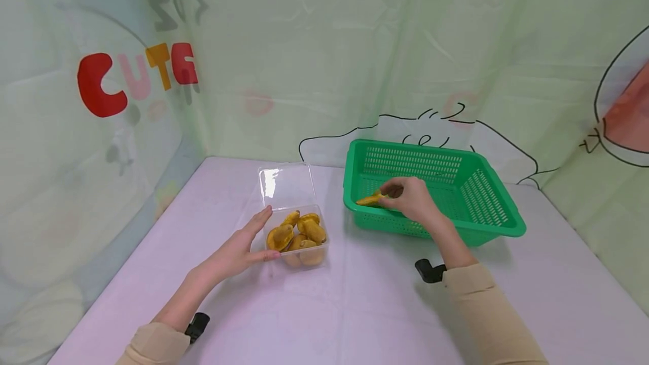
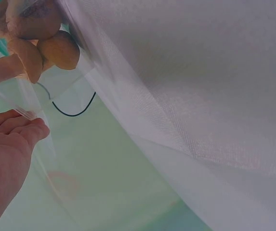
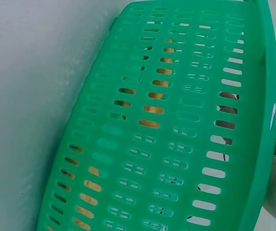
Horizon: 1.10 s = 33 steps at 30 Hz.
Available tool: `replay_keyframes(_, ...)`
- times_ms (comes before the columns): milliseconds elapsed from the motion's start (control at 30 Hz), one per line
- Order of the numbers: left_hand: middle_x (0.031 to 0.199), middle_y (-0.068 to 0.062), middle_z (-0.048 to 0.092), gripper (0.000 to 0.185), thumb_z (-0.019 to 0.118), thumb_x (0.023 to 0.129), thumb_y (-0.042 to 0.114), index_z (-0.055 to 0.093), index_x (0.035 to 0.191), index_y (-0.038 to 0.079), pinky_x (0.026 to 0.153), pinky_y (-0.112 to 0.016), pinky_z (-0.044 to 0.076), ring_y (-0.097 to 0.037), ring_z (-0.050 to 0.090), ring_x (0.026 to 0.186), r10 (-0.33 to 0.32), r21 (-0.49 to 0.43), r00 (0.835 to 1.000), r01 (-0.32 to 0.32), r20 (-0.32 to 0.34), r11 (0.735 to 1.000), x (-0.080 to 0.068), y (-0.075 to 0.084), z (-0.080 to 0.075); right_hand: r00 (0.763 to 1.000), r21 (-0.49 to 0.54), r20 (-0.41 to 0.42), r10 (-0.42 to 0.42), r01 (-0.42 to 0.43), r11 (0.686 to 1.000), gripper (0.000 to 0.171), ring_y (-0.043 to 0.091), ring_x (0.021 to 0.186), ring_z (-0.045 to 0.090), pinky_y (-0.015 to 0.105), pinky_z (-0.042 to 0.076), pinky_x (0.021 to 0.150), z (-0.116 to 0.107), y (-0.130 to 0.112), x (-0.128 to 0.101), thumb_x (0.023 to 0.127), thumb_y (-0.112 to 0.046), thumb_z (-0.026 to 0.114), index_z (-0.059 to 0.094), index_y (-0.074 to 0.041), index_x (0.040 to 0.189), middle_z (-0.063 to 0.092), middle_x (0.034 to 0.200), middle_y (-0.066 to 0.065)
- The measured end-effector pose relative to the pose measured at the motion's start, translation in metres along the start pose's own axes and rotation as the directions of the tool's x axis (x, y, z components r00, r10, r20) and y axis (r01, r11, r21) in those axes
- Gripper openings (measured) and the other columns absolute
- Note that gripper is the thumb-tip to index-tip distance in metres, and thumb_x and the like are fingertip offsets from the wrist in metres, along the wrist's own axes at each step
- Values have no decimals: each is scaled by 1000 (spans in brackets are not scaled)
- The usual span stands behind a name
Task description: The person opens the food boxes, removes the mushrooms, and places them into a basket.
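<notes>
My left hand (image 1: 233,252) is spread around the near left corner of a clear plastic box (image 1: 323,224), thumb at the front rim and fingers along the left side. Inside the box are several yellow-brown mushrooms (image 1: 313,231); the left wrist view shows caps and stems through the clear wall. My right hand (image 1: 412,201) reaches over the front rim of a green plastic basket (image 1: 489,228) and pinches a yellow mushroom (image 1: 369,200) near its left end. In the right wrist view, the basket wall (image 3: 190,115) hides most of the hand, and yellow-orange pieces show through its slots.
The clear lid (image 1: 286,185) stands hinged back behind the box. A pale cloth (image 1: 345,308) covers the table. Printed curtains (image 1: 304,72) hang close behind and at the sides. The basket stands to the right of the box with a gap between them.
</notes>
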State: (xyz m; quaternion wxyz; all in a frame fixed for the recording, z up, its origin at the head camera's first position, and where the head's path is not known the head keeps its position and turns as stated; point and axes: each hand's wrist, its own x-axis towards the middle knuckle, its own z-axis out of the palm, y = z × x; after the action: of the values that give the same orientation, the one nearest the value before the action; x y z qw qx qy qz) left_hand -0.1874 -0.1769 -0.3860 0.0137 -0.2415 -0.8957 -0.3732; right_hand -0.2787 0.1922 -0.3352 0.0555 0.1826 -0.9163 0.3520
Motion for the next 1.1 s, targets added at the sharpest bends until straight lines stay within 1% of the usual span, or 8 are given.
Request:
replay_keyframes(167,152,-12,14,95,69,79,43,15,148,8,106,-51,20,-32,16,136,-8,4,1000,8,0,1000,-1,-2,-1,1000,-7,-11,-18,18,1000,24,26,85,57,38,50,72,2,-3,2,82,-11,70,66,4,101,65,93,14)
replay_keyframes(300,152,-13,14,95,70,79,42,15,148,6,105,-52,20,-33,16,136,4,9,1000,-4,-4,1000,-1,-3,-1,999,-2,-22,-48,48,999,23,25,84,57,38,48,72,2,-8,4,81,-11,72,67,2,100,65,92,12)
replay_keyframes(400,152,-14,13,94,69,79,41,15,148,5,105,-53,20,-34,16,136,10,11,1000,-10,-5,1000,-1,-2,-1,997,0,-35,-66,66,998,23,25,84,56,38,47,72,2,-15,7,81,-10,72,66,1,101,65,92,13)
replay_keyframes(467,152,-13,13,94,70,80,40,15,148,6,106,-52,19,-33,16,136,2,4,1000,-2,-5,1000,-1,-2,-1,996,7,-45,-75,75,997,23,25,84,57,38,47,74,2,-20,9,81,-10,72,66,0,101,65,93,14)
replay_keyframes(633,152,-12,13,93,70,80,39,15,148,6,106,-52,19,-33,16,136,-3,-4,1000,3,-4,1000,-1,-2,0,992,54,-58,-108,111,992,24,24,85,57,37,47,76,6,-36,12,82,-8,70,65,2,104,65,96,15)
replay_keyframes(833,152,-10,12,94,69,80,39,13,149,8,106,-50,19,-32,16,136,-9,-7,1000,9,8,1000,1,-3,2,985,94,-45,-168,172,981,24,27,86,57,38,48,76,21,-56,10,81,-7,71,66,3,102,66,96,14)
replay_keyframes(933,152,-10,12,95,69,80,42,13,149,9,106,-50,19,-32,17,136,-12,-11,1000,12,10,1000,1,-3,3,977,99,-38,-208,211,973,23,27,86,57,36,48,76,32,-65,9,79,-7,73,67,0,100,66,94,9)
replay_keyframes(1100,152,-10,12,95,69,80,43,13,149,9,106,-51,19,-32,17,136,-15,-5,1000,15,7,1000,0,-1,1,957,126,-2,-291,289,949,23,20,83,56,33,49,74,53,-82,7,77,-7,75,67,-2,98,65,91,3)
